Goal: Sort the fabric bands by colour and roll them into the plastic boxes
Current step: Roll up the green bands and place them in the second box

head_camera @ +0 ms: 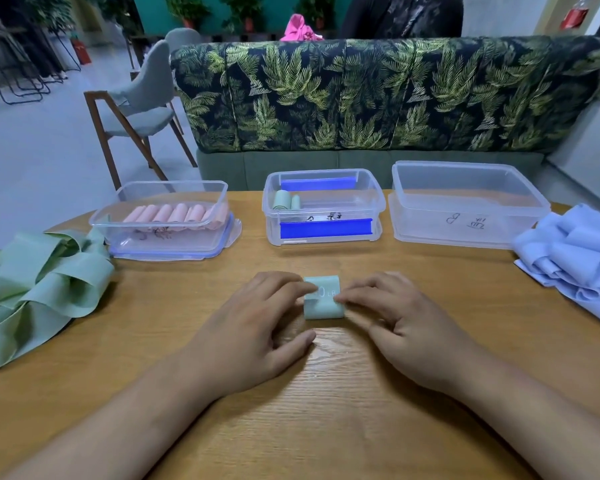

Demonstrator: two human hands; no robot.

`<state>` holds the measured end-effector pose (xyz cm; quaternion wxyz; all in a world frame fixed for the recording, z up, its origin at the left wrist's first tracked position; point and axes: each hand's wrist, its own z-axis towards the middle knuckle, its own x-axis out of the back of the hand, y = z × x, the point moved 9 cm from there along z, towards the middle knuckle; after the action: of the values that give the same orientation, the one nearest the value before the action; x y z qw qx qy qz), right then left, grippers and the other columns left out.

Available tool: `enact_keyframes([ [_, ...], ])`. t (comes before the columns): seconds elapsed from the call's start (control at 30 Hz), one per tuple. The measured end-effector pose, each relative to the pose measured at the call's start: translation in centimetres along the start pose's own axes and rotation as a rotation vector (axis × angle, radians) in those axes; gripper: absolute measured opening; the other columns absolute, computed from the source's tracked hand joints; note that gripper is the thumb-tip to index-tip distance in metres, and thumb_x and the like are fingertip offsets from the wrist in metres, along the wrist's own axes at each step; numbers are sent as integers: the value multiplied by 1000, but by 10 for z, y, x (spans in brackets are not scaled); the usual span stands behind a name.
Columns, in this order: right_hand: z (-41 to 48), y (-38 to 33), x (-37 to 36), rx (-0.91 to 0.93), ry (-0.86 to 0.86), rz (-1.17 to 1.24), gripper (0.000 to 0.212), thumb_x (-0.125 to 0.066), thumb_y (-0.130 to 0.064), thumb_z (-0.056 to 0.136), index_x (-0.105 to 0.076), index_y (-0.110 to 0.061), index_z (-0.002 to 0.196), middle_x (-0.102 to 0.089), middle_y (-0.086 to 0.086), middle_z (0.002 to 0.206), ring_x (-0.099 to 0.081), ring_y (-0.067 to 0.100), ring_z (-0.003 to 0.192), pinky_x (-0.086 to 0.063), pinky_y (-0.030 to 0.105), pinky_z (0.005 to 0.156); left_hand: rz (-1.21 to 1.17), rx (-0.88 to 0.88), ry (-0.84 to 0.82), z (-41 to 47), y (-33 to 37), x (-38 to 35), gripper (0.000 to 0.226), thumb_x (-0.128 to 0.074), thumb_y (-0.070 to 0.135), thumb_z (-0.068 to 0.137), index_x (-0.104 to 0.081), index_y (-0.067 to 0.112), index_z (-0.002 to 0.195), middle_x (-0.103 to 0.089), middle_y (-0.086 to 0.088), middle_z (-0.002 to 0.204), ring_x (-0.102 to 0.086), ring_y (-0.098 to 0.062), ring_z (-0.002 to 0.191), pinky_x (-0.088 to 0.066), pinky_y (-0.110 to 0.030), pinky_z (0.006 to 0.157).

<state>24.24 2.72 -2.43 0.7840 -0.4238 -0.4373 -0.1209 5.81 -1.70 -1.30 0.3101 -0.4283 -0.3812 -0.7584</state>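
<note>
A rolled green band lies on the wooden table in front of me. My left hand and my right hand pinch it from either side with their fingertips. Three clear plastic boxes stand in a row behind it. The left box holds several pink rolls. The middle box, with blue clips, holds two green rolls. The right box has nothing in it. Loose green bands are piled at the left, loose blue bands at the right.
A leaf-patterned sofa back runs just behind the table's far edge. A grey chair stands at the back left. Each box sits on its lid.
</note>
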Motion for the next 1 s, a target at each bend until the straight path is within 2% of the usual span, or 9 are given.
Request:
enact_keyframes([
  [0.13,1,8,-7,-115,-96,-105,65,-42,-26,90,-50,-51,150,-38,-36,151,-17,-2,150,-9,12,119,-15,-66,3,2,9,-2,35,-66,34,102,-63,24,135,-56,8,136,-53,-14,129,-47,-38,105],
  [0.23,0,8,-12,-145,-144,-168,72,-32,-32,90,-31,-54,159,-18,-38,163,2,-4,155,-7,24,126,8,-59,-1,4,7,-6,36,-65,31,102,-61,24,137,-54,10,138,-51,-14,132,-46,-38,107],
  [0.3,0,6,-11,-143,-133,-177,75,-31,-32,90,-23,-51,162,-12,-36,165,6,-5,156,-6,26,127,40,-30,9,8,2,-8,40,-63,33,102,-58,25,141,-53,12,140,-48,-13,135,-45,-38,109],
  [0.4,0,9,-2,-151,-39,-81,73,-37,-29,89,-34,-44,161,-23,-31,164,-3,-4,156,-8,22,127,70,32,4,18,-10,-9,48,-57,44,102,-53,29,148,-51,12,144,-43,-11,140,-42,-36,114],
  [0.47,1,14,4,-163,27,-19,69,-41,-26,88,-44,-41,155,-33,-28,159,-12,-4,155,-9,17,126,85,47,2,29,-17,-8,47,-59,48,101,-56,30,144,-51,12,142,-44,-12,138,-39,-32,115],
  [0.57,0,17,5,-171,50,6,65,-43,-26,87,-49,-42,150,-38,-32,154,-17,-4,154,-6,8,121,68,57,-13,48,-23,-9,34,-65,47,97,-61,29,126,-57,13,126,-50,-11,119,-45,-34,103],
  [0.67,1,15,9,-161,91,35,57,-49,-25,91,-54,-40,145,-44,-32,150,-27,1,151,-13,4,117,6,68,23,61,-24,-4,26,-63,46,95,-59,27,114,-57,12,111,-52,-10,105,-46,-32,94],
  [0.87,-5,13,29,-157,271,246,40,-66,-18,100,-63,-42,132,-59,-24,135,-54,4,130,-38,6,99,-284,78,104,59,-5,6,23,-77,27,90,-62,28,107,-61,14,106,-57,-14,108,-47,-15,84],
  [1.0,-6,5,37,-77,316,215,37,-70,-23,95,-66,-36,129,-62,-17,136,-57,14,134,-44,22,105,-311,46,98,56,-1,-1,25,-80,24,88,-62,27,106,-60,19,110,-60,-14,108,-48,-21,88],
])
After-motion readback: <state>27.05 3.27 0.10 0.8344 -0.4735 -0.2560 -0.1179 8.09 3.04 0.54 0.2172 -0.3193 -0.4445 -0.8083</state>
